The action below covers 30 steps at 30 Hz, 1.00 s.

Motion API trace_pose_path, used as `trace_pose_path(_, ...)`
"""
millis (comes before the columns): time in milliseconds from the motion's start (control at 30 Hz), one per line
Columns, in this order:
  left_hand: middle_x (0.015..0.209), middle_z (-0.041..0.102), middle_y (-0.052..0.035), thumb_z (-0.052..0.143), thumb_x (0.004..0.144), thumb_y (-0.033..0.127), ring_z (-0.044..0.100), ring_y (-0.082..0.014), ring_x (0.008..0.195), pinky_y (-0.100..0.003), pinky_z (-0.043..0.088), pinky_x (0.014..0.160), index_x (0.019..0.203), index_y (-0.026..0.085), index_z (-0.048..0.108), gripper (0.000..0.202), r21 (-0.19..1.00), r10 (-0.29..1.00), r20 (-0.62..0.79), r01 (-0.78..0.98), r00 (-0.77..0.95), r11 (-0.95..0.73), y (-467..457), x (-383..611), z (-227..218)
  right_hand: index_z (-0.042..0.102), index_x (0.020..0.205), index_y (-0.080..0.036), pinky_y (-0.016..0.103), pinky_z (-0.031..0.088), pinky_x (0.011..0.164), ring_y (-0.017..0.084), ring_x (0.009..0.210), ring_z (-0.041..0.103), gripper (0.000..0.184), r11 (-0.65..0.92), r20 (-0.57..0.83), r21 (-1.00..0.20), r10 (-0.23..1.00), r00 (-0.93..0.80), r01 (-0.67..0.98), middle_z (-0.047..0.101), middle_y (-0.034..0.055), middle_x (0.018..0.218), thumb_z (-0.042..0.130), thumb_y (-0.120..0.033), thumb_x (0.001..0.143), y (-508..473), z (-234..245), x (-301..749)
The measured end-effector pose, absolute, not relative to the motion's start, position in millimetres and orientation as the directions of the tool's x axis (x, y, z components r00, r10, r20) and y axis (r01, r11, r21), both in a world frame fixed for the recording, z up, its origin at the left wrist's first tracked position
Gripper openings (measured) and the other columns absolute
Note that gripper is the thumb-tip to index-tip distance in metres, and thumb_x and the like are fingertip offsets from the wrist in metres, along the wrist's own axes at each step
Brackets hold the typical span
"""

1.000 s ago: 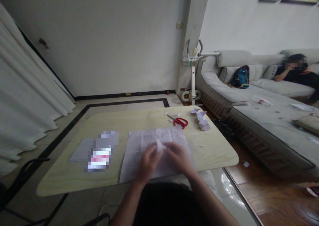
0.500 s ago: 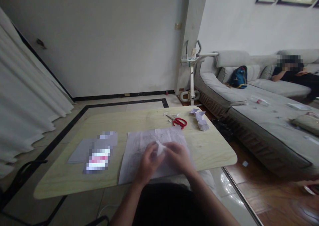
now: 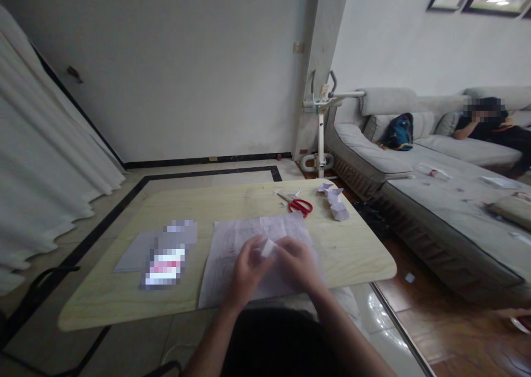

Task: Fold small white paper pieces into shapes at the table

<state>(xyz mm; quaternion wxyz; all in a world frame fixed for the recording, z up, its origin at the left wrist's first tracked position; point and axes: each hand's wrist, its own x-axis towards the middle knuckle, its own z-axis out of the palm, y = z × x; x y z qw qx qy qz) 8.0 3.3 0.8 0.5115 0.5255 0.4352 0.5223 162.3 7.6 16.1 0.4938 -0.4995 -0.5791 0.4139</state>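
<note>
My left hand (image 3: 245,272) and my right hand (image 3: 297,263) meet over a large printed sheet (image 3: 232,244) on the pale wooden table (image 3: 357,249). Both pinch a small folded piece of white paper (image 3: 267,248) between their fingertips, held just above the sheet. Red-handled scissors (image 3: 299,204) lie at the far side of the table, with small paper scraps beside them. A few folded paper pieces (image 3: 337,202) sit near the table's far right corner.
Grey sheets and a blurred card (image 3: 164,252) lie on the table's left part. A grey sofa (image 3: 435,200) stands to the right with a blue backpack (image 3: 397,131) and a person lying at its far end. A white exercise machine (image 3: 320,122) stands by the pillar. Curtains hang at left.
The small folded paper has turned slightly between my fingers and now shows a flatter face. Both hands stay in the same place over the sheet.
</note>
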Motion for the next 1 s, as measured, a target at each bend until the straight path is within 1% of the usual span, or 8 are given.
trace_pose_path(100, 0.114, 0.064, -0.0084, 0.069, 0.078, 0.036, 0.061, -0.0231, 0.106, -0.033, 0.05, 0.088, 0.115, 0.019, 0.056, 0.043, 0.996, 0.993, 0.087, -0.044, 0.078, -0.084, 2.6, 8.1, 4.4, 0.068, 0.078, -0.02, 0.024, 0.047, 0.061, 0.016, 0.067, 0.059, 0.016, 0.176, 0.175, -0.967, 0.984, -0.025, 0.183, 0.066, 0.0009, 0.072, 0.062, -0.034, 0.083, 7.0, 19.6, 158.6)
trace_pose_path(267, 0.101, 0.069, -0.0071, 0.066, 0.08, 0.039, 0.066, -0.0228, 0.095, -0.031, 0.053, 0.08, 0.107, 0.017, 0.061, 0.036, 0.997, 0.997, 0.072, 0.02, 0.017, -0.072, 2.8, 7.2, 6.6, 0.066, 0.078, -0.018, 0.024, 0.047, 0.059, 0.016, 0.065, 0.061, 0.016, 0.138, 0.138, -0.978, 0.99, -0.012, 0.156, 0.067, 0.0014, 0.071, 0.061, -0.033, 0.082, 4.9, 26.7, 152.6)
trace_pose_path(400, 0.095, 0.07, -0.0063, 0.068, 0.078, 0.04, 0.067, -0.0222, 0.089, -0.031, 0.053, 0.077, 0.103, 0.017, 0.064, 0.035, 0.995, 0.997, 0.075, 0.062, -0.005, -0.075, 4.3, 6.9, 5.1, 0.068, 0.081, -0.018, 0.025, 0.048, 0.06, 0.017, 0.068, 0.062, 0.018, 0.095, 0.088, -0.985, 0.994, -0.058, 0.143, 0.069, 0.0025, 0.074, 0.06, -0.035, 0.082, 3.6, 29.0, 150.5)
trace_pose_path(467, 0.096, 0.07, -0.0062, 0.068, 0.077, 0.04, 0.067, -0.0218, 0.088, -0.03, 0.054, 0.076, 0.103, 0.017, 0.065, 0.035, 0.995, 0.997, 0.076, 0.058, 0.0, -0.076, 4.6, 7.2, 3.9, 0.068, 0.08, -0.019, 0.025, 0.048, 0.059, 0.017, 0.068, 0.062, 0.019, 0.079, 0.071, -0.989, 0.995, -0.066, 0.126, 0.068, 0.0023, 0.074, 0.059, -0.035, 0.082, 3.7, 28.4, 150.4)
trace_pose_path(633, 0.107, 0.069, -0.0076, 0.066, 0.079, 0.037, 0.065, -0.0227, 0.097, -0.03, 0.053, 0.08, 0.11, 0.018, 0.064, 0.036, 0.994, 0.994, 0.103, 0.017, 0.021, -0.104, 3.4, 6.6, 3.4, 0.065, 0.073, -0.02, 0.023, 0.045, 0.055, 0.015, 0.062, 0.057, 0.02, 0.037, 0.036, -0.992, 0.999, -0.011, 0.118, 0.063, 0.0002, 0.067, 0.058, -0.037, 0.082, 6.3, 23.5, 150.6)
trace_pose_path(800, 0.095, 0.072, -0.007, 0.062, 0.081, 0.037, 0.067, -0.0214, 0.084, -0.028, 0.053, 0.07, 0.105, 0.016, 0.066, 0.033, 0.997, 0.998, 0.065, 0.03, -0.008, -0.065, 1.7, 6.6, 8.4, 0.064, 0.072, -0.02, 0.023, 0.044, 0.052, 0.014, 0.059, 0.056, 0.022, -0.007, -0.006, -0.995, 1.0, 0.013, 0.1, 0.06, -0.001, 0.062, 0.058, -0.039, 0.082, 8.1, 18.7, 150.5)
trace_pose_path(900, 0.093, 0.072, -0.0069, 0.062, 0.08, 0.037, 0.067, -0.0223, 0.086, -0.029, 0.053, 0.072, 0.103, 0.016, 0.067, 0.032, 0.997, 0.998, 0.059, 0.052, -0.032, -0.058, 1.1, 7.1, 11.2, 0.065, 0.074, -0.02, 0.023, 0.045, 0.053, 0.015, 0.062, 0.057, 0.021, 0.007, 0.01, -0.992, 1.0, 0.02, 0.128, 0.062, -0.0007, 0.065, 0.058, -0.038, 0.082, 7.1, 20.2, 150.2)
trace_pose_path(1000, 0.094, 0.071, -0.0066, 0.06, 0.081, 0.036, 0.066, -0.0228, 0.089, -0.03, 0.052, 0.076, 0.102, 0.016, 0.067, 0.03, 0.995, 0.998, 0.067, 0.069, -0.004, -0.067, 1.0, 6.6, 11.4, 0.065, 0.074, -0.021, 0.023, 0.045, 0.054, 0.015, 0.063, 0.058, 0.021, 0.041, 0.042, -0.988, 0.999, -0.001, 0.151, 0.063, -0.0002, 0.067, 0.056, -0.038, 0.083, 4.8, 23.3, 149.0)
